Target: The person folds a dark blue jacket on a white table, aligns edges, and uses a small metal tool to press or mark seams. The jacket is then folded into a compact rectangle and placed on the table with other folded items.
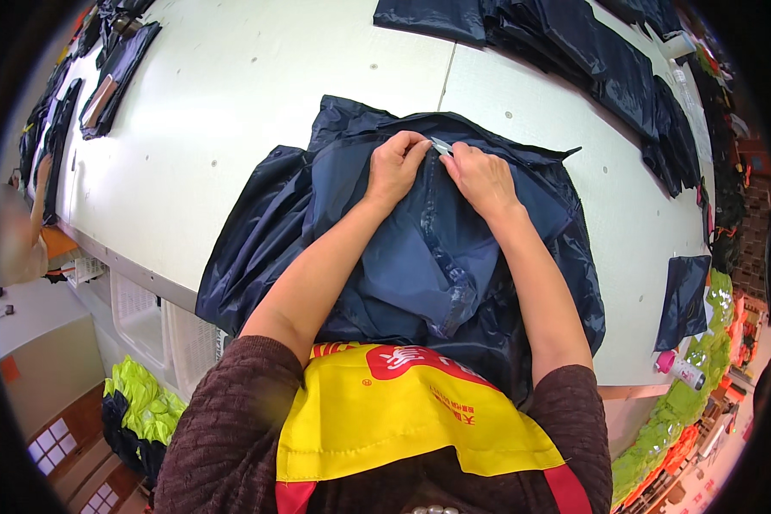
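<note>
Yellow apron [360, 428]; left hand [396, 171] pinches navy cloth [338, 201] — likely light, slippery, best held by seam [428, 210] — right hand [486, 180] grips snips [441, 146].

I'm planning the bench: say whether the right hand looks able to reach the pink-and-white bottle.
Probably yes: only the navy fabric and white tabletop appear between the right hand and the bottle, though the small metal tool it holds may need setting down.

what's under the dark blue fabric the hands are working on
The white table shows around the dark blue fabric, which appears to rest on it. Whatever lies directly beneath the fabric is covered, so I cannot tell if anything else is there.
</note>
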The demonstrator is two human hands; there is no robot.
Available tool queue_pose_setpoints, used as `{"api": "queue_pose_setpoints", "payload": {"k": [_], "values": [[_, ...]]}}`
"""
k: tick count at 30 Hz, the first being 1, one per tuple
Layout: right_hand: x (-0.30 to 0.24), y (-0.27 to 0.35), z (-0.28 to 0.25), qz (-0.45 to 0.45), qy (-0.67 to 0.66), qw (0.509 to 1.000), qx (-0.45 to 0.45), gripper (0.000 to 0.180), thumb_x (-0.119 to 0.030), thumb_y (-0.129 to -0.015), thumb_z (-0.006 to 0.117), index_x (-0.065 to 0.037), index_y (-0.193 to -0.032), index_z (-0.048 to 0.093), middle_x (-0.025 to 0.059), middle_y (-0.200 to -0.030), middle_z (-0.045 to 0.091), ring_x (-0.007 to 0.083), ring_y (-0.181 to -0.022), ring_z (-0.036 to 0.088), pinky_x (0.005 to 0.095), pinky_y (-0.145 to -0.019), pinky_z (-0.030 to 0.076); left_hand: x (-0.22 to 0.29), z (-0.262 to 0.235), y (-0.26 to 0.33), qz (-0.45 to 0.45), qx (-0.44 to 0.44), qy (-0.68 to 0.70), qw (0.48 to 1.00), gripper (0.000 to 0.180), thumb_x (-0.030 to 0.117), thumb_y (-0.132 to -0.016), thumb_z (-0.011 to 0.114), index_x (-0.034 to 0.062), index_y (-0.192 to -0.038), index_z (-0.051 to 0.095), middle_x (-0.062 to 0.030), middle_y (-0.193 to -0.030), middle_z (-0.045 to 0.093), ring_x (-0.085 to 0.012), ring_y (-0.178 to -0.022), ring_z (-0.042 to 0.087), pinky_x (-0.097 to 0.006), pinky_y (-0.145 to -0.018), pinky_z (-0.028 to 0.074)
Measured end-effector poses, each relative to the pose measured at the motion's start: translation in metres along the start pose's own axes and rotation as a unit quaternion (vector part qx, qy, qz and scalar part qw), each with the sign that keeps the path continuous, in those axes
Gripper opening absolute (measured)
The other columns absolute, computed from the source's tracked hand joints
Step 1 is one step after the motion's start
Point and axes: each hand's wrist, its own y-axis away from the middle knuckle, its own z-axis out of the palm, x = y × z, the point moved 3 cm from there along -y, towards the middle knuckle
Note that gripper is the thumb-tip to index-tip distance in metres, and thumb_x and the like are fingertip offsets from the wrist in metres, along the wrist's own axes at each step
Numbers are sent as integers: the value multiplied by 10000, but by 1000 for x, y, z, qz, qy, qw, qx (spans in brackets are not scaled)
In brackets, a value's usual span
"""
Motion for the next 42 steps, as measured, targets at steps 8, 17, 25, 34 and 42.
{"api": "queue_pose_setpoints", "payload": {"k": [8, 17, 25, 34, 42], "values": [[60, 50, -71, 177, -115, 971, 113, 319, -312, -935, 481, -31, -1034, 596, 190, -839, 632, 347, -745, 621, 410, -663, 486, 79, -53, 51, 15, -276, 10, 961, 162, 154, -893, 534, 3, -838, 544, -122, -759, 542, -227, -711, 547, -314, -672, 448], [268, 333, -96, 517, 18, 853, 72, 424, -377, -945, 452, 19, -1033, 578, 150, -809, 607, 266, -745, 586, 370, -698, 457, 41, -322, 83, -156, 277, 277, 907, 245, 296, -949, 440, 69, -1032, 487, -105, -879, 597, -195, -724, 585, -332, -706, 507], [164, 195, -130, 333, -43, 923, 186, 339, -301, -937, 518, 22, -1013, 591, 123, -896, 630, 196, -811, 593, 305, -748, 459, 38, -135, 67, -466, 14, 232, 853, 418, 355, -878, 570, -14, -1074, 584, -103, -934, 631, -180, -838, 612, -300, -729, 504], [-6, 47, -87, 221, -371, 901, 40, 135, -117, -876, 610, -7, -953, 596, -29, -788, 546, 37, -712, 481, 181, -641, 402, 46, -112, 35, -221, 132, 389, 884, 280, -20, -810, 609, 3, -1083, 549, -53, -976, 609, -122, -883, 579, -253, -814, 471], [-76, -47, -46, 141, -549, 821, -65, 242, -165, -841, 648, 22, -989, 611, -57, -682, 494, 17, -598, 411, 180, -527, 322, 52, -105, 41, -191, 88, 407, 889, 285, -18, -827, 601, 13, -1106, 550, -35, -1005, 609, -100, -910, 567, -247, -841, 458]]}}
